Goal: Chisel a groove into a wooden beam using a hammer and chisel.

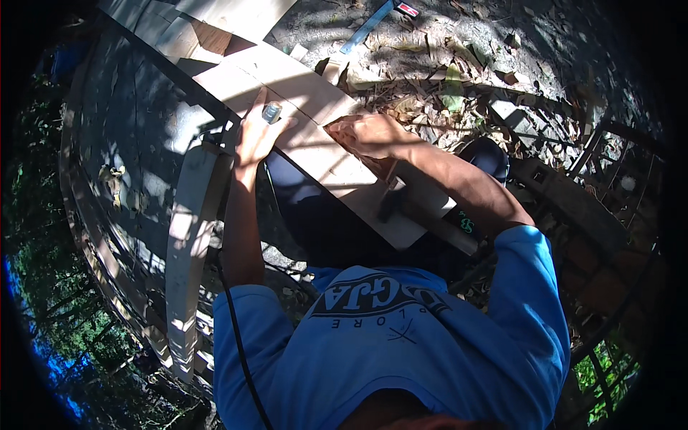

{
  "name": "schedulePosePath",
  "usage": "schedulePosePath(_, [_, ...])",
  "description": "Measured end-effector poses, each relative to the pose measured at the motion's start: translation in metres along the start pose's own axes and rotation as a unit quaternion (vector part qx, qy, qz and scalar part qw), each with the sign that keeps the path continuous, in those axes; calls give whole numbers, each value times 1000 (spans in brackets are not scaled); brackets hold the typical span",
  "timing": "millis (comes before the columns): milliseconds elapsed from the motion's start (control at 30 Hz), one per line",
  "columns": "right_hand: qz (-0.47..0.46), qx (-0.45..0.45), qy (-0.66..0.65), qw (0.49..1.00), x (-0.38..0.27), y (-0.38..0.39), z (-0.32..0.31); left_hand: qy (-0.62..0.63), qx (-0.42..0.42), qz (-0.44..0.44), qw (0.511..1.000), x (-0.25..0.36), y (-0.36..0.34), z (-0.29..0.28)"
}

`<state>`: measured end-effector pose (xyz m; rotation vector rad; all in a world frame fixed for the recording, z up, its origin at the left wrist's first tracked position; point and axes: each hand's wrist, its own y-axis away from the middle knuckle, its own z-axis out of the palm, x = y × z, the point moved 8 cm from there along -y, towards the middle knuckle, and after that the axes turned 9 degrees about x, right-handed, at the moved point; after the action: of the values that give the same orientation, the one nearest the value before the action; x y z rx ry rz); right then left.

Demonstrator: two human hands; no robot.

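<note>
A long pale wooden board runs slantwise across my lap, with a dark line along its middle. My left hand rests at its left edge, index finger stretched along the wood and thumb out to the side. A small rounded, shiny thing shows between that finger and thumb; its kind is unclear. Over the board's right edge, my right hand is closed, and what it grips is hidden. Reddish-brown wood shows below it. Nearer me, a hammer with a dark head and wooden handle lies across the board's near end.
More planks lie at the far left end. A blue flat tool with a red-and-white end is on the ground, among dry leaves. At my left stands a curved timber piece. A black cord hangs over my left side.
</note>
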<state>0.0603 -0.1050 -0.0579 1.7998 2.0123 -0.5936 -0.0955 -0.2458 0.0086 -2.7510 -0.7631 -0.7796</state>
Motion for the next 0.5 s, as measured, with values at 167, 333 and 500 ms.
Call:
schedulePosePath(167, [-125,154,-69,978,7,-9,38,25,11,-14,1000,12,0,-9])
schedulePosePath(333, [-73,91,-103,988,49,-12,100,53,75,-30,995,24,4,-26])
schedulePosePath(500, [-139,129,-7,982,32,-20,102,41,81,-85,992,8,6,-22])
